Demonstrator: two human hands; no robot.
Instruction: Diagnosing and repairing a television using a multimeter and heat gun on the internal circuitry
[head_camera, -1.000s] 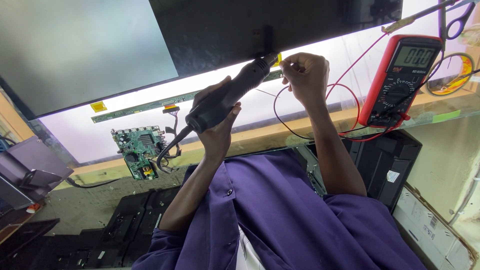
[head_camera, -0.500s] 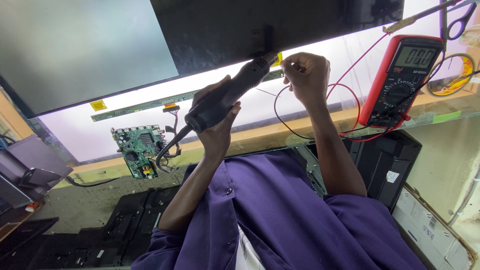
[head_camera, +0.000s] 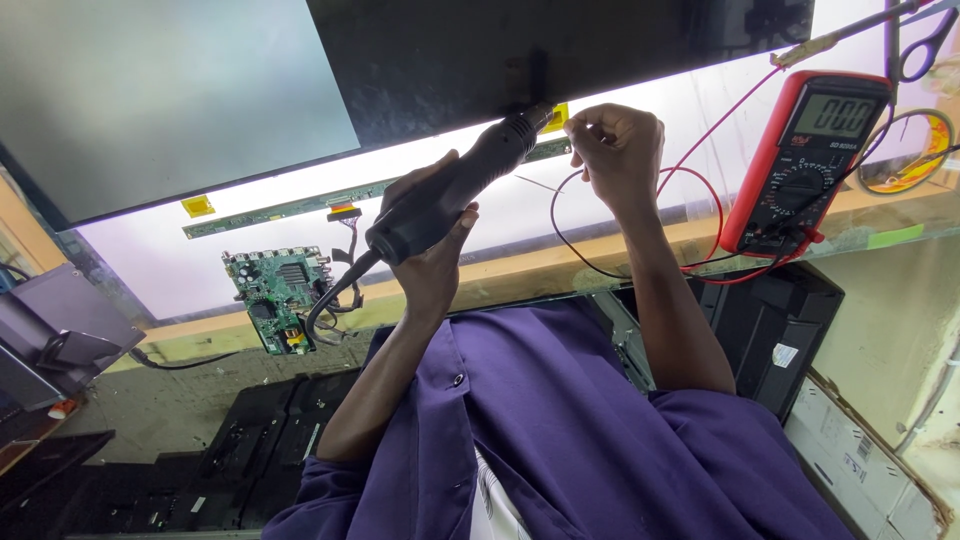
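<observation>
- Head view, far left: a grey panel (head_camera: 150, 90) leans above a lit white sheet (head_camera: 150, 265), with a small yellow tab (head_camera: 197, 206) at the sheet's upper edge.
- Green circuit board (head_camera: 280, 295): lies on the white sheet, below a long narrow strip board (head_camera: 290, 208).
- Left hand (head_camera: 430, 255): its grip is closed around the handle of a black hot-air tool (head_camera: 450, 195), which is held off the tabletop (head_camera: 560, 265) above the white sheet. The tool tilts up to the right. Its nozzle meets the lower edge of a dark panel (head_camera: 560, 50), and its cable hangs down past the circuit board.
- Right hand (head_camera: 615, 150): just beside the nozzle tip, fingers pinched together. What they pinch is too small to tell.
- Red wire (head_camera: 712, 200): loops from the right hand towards the meter, and a dark wire loops beside it.
- Red multimeter (head_camera: 805, 165): leans on the wooden edge of the tabletop, display facing the camera, well apart from the tool.
- Scissors (head_camera: 925, 40): at the top right corner, above the multimeter.
</observation>
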